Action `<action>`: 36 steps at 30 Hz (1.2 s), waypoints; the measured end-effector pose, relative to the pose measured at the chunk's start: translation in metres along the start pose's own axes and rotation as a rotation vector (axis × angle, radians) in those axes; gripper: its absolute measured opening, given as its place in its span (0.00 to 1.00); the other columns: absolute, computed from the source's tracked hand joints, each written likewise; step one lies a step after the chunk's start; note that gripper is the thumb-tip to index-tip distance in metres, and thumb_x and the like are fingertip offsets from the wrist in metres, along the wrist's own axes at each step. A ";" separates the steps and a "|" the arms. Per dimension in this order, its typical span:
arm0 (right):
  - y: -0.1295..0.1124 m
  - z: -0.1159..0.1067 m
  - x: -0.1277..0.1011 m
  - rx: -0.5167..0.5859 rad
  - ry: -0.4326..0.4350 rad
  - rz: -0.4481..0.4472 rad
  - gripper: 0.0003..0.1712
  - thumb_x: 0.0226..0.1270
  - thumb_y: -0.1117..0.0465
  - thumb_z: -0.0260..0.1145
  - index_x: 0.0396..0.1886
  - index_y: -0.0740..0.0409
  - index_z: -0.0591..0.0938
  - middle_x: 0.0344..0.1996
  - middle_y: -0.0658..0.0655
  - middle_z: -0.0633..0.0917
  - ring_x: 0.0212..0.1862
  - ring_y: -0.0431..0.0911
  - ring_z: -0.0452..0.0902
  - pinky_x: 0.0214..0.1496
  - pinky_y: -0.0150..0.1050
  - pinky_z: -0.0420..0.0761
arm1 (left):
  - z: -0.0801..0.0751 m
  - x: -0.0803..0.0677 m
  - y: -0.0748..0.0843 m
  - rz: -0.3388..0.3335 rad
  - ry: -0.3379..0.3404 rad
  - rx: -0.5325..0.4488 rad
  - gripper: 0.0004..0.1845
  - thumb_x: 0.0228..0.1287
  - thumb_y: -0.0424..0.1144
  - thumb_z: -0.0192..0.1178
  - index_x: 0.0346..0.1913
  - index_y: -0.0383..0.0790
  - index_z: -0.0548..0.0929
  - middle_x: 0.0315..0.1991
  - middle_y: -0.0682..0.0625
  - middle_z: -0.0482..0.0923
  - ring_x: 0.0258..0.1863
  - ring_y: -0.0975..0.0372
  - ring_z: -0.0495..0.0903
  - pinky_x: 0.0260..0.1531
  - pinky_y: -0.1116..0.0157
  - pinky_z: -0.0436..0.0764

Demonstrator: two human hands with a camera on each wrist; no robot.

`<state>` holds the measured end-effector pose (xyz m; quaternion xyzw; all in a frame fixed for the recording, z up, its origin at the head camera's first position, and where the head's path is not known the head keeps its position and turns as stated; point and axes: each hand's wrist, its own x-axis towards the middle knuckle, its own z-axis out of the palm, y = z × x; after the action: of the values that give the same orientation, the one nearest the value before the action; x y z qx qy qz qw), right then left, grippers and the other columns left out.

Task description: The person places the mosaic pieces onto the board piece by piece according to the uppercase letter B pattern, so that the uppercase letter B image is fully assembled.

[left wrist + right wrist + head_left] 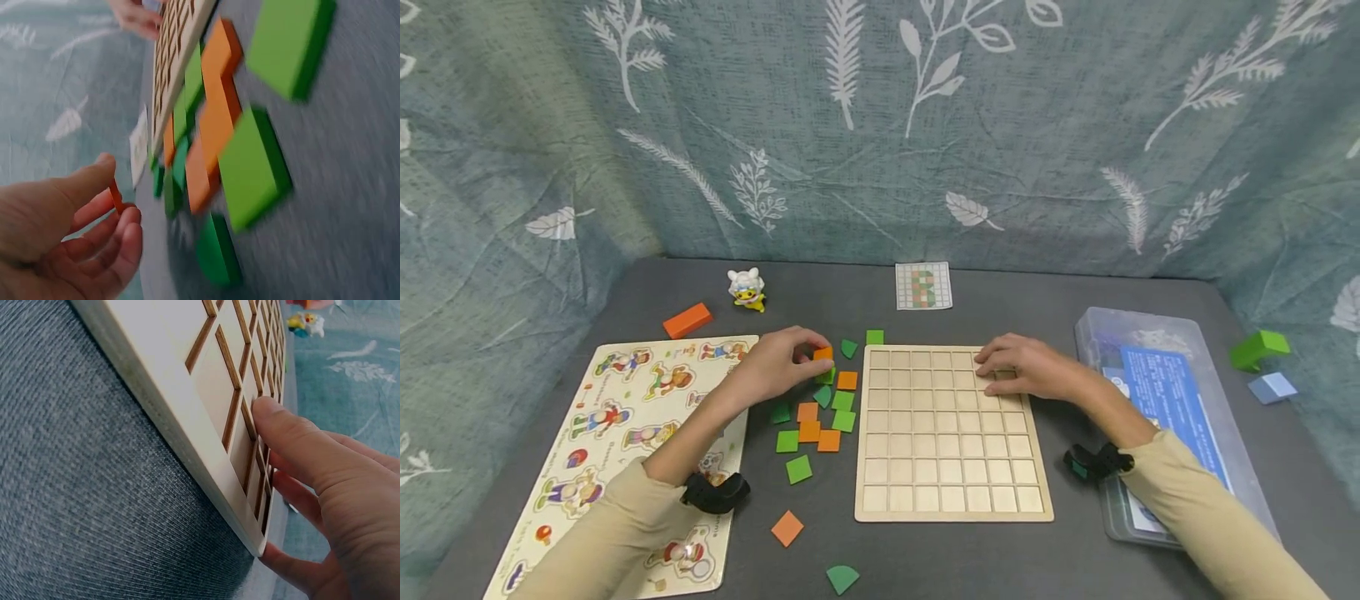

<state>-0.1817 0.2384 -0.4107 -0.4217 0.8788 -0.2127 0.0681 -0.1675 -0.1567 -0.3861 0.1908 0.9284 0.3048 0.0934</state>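
Observation:
My left hand (775, 364) pinches a small orange square tile (823, 353) between thumb and fingers, left of the wooden grid board (953, 516). In the left wrist view that orange tile (116, 197) shows edge-on. Just below it in the head view, a green tile lies partly covered. Around there lie loose tiles: green squares (843, 421), orange squares (829, 441) and dark green quarter-rounds (848, 348). My right hand (1028, 365) rests loosely on the board's far right corner, thumb over the grid cells and no tile in its fingers.
A printed pattern card (923, 300) lies behind the board. On the left is a picture puzzle board (625, 367), with an orange block (688, 321) and a toy figure (747, 289) beyond. A clear plastic box (1093, 333) sits right, near green (1259, 350) and blue (1272, 387) blocks.

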 end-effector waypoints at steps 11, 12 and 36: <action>0.003 0.001 0.001 0.000 0.014 -0.031 0.10 0.61 0.57 0.70 0.41 0.52 0.88 0.51 0.57 0.83 0.53 0.52 0.77 0.51 0.47 0.80 | 0.023 0.008 0.041 0.180 0.056 0.028 0.12 0.61 0.42 0.67 0.44 0.41 0.85 0.38 0.49 0.84 0.35 0.62 0.80 0.38 0.64 0.80; 0.003 0.001 0.001 -0.001 0.013 -0.031 0.10 0.61 0.57 0.70 0.41 0.53 0.88 0.51 0.57 0.83 0.53 0.52 0.77 0.51 0.47 0.80 | 0.026 0.009 0.044 0.195 0.059 0.036 0.11 0.60 0.41 0.67 0.43 0.41 0.85 0.37 0.49 0.83 0.34 0.62 0.79 0.37 0.64 0.79; 0.000 0.002 -0.002 -0.002 0.021 -0.025 0.08 0.61 0.59 0.70 0.40 0.53 0.87 0.50 0.58 0.83 0.52 0.52 0.77 0.50 0.48 0.80 | 0.073 0.047 0.071 0.485 0.028 0.395 0.11 0.61 0.49 0.65 0.36 0.46 0.81 0.32 0.55 0.79 0.32 0.63 0.71 0.26 0.72 0.70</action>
<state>-0.1799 0.2393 -0.4127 -0.4306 0.8742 -0.2171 0.0559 -0.1680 -0.0461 -0.4038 0.4171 0.8982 0.1344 -0.0337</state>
